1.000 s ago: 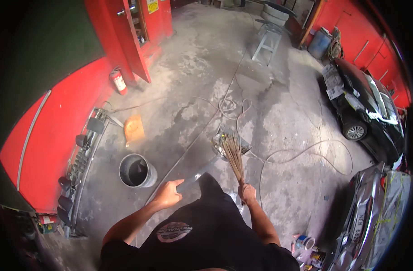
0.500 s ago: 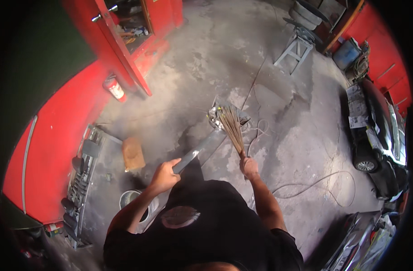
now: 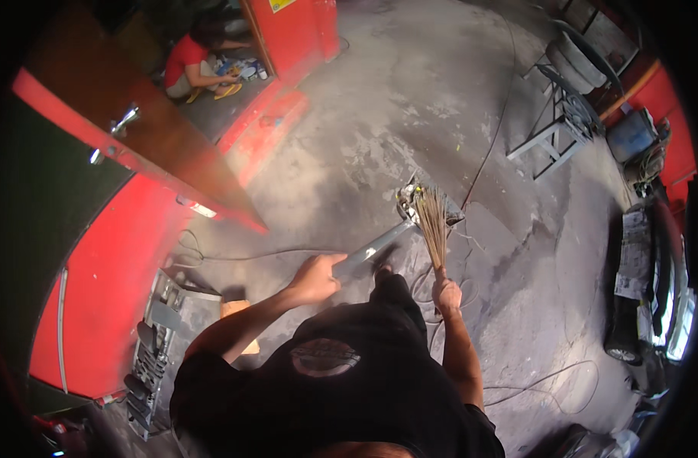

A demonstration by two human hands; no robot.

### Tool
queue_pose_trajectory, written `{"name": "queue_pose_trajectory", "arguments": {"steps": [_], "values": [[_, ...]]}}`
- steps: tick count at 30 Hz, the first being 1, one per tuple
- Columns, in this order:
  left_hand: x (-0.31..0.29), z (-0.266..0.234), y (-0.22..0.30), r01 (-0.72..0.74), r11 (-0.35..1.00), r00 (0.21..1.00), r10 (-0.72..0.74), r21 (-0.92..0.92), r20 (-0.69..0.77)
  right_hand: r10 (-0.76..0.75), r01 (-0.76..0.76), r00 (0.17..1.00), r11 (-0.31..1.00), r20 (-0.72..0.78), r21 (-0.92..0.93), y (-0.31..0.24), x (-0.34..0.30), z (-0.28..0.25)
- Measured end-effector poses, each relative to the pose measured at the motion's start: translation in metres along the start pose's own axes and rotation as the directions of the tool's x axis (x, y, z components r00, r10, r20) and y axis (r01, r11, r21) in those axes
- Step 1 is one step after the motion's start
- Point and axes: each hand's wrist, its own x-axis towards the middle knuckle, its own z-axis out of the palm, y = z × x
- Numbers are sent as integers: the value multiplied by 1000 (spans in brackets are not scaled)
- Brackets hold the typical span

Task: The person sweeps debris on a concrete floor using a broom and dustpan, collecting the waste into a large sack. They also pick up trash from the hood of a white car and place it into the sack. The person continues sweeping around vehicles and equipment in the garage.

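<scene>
My left hand [image 3: 317, 279] is closed around the end of the long grey handle of a dustpan [image 3: 374, 249], its index finger lying along the handle. Debris [image 3: 408, 200] sits in the pan at the far end. A stick broom [image 3: 434, 233] of thin brown twigs is gripped near its bound end by my right hand [image 3: 447, 295]. The broom's spread tips rest over the pan and hide part of it and its contents.
At the upper left a red-edged brown door [image 3: 143, 130] stands open, with a person in red [image 3: 192, 65] crouching beyond. Cables [image 3: 486, 168] cross the concrete floor. A grey stand [image 3: 555, 141] is far right; a covered car [image 3: 647, 275] lines the right side.
I have stepped forward, carrying broom and dustpan together. The doorway looks nearer, and the crouching person has come into view. The bucket by my left arm is no longer visible.
</scene>
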Motion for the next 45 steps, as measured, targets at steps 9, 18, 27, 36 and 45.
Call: {"name": "queue_pose_trajectory", "arguments": {"steps": [9,18,27,36,45], "values": [[288,-64,30,-28,998,997,32,61,-68,-71,71,997,997,2,-12,-27,312,-101],[549,-179,144,203,975,977,-209,-94,-48,-104,112,993,984,63,-138,-55,598,-242],[875,-278,179,-39,971,999,32,-235,-32,-46,45,996,999,-76,-10,-38,890,-316],[1198,-374,270,-56,998,994,53,34,94,77,-65,988,994,-136,90,-75,1144,-468],[1489,-419,356,37,998,996,-41,60,73,93,-86,985,995,-142,56,-43,1440,-545]]}}
